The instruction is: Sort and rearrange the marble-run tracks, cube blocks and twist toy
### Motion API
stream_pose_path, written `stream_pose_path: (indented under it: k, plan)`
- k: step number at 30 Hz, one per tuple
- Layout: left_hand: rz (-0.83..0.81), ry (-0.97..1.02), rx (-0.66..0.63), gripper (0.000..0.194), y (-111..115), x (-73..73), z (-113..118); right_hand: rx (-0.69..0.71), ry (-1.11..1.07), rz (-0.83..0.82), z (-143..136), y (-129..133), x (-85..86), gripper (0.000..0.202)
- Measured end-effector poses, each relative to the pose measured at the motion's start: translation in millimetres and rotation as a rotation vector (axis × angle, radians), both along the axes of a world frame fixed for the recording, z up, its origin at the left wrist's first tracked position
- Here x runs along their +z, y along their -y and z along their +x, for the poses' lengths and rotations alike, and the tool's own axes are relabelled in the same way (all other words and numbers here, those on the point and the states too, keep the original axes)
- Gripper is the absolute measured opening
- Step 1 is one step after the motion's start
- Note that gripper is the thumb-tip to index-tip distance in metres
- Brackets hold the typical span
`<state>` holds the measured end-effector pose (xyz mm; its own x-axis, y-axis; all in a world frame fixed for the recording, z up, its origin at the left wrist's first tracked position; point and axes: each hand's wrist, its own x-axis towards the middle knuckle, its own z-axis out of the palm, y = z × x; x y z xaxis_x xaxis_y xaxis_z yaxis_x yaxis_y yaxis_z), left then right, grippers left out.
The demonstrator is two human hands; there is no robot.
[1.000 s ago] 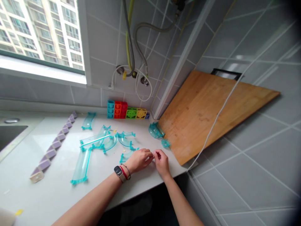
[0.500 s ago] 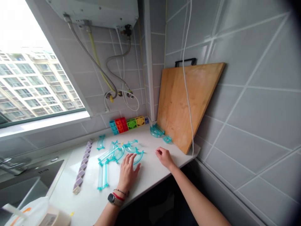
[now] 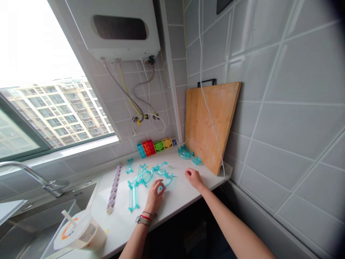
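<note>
My left hand [image 3: 155, 196] bends its thumb and fingers together at the near end of a curved, see-through teal track piece [image 3: 169, 180]. To its left lies a straight teal track piece [image 3: 133, 198]. Several more curved teal pieces [image 3: 147, 175] form a connected group just beyond the hand. My right hand [image 3: 193, 178] rests on the white counter [image 3: 180, 194] in a loose fist, with nothing visible in it. Farther back, more teal pieces [image 3: 185, 152] lie by the wooden board. A short teal piece [image 3: 129, 166] sits apart at the left.
A purple-and-white block strip [image 3: 114, 189] lies beside the sink [image 3: 86, 198]. Colourful blocks [image 3: 148, 148] line the back wall. A lidded cup with a straw [image 3: 81, 230] stands at near left. The wooden board [image 3: 210, 122] leans on the right wall, a white cable [image 3: 208, 104] hanging across it.
My left hand's spread fingers have drawn together at the curved track piece. My right hand stays in a fist. The view has tilted up and shifted left, showing more of the cup and heater.
</note>
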<state>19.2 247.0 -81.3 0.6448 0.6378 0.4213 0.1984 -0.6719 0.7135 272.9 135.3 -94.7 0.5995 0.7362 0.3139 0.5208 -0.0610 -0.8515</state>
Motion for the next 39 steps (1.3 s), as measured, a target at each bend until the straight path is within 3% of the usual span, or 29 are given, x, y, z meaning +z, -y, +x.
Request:
stream_pose_path:
  k: [10,16,21,25,28,34,39]
  plan:
    - [-0.438,0.295,0.08,0.041,-3.9,-3.2,-2.7,-0.007,0.031,-0.028,3.7,-3.9,-6.7,0.03]
    - [-0.729,0.558,0.15,0.045,-16.4,-5.5,-10.9,0.027,0.117,-0.055,-5.8,-3.6,-8.0,0.022]
    - [-0.894,0.75,0.167,0.043,-25.2,-6.3,-16.3,0.131,0.201,-0.022,-39.7,-39.6,0.6,0.015]
    - [-0.966,0.813,0.149,0.039,-26.1,-5.2,-19.2,0.23,0.191,0.029,-73.8,-80.6,3.3,0.049]
    - [-0.999,0.828,0.133,0.038,-25.5,-4.3,-20.5,0.271,0.116,0.052,-87.8,-92.4,-1.7,0.053]
    - [-1.06,0.832,0.109,0.032,-26.5,-1.1,-19.6,0.249,-0.185,0.161,-74.5,-88.4,-10.0,0.02]
    - [-1.127,0.86,0.051,0.027,-21.4,5.8,-18.5,0.205,-0.534,0.237,-57.6,-87.7,-9.3,0.05]
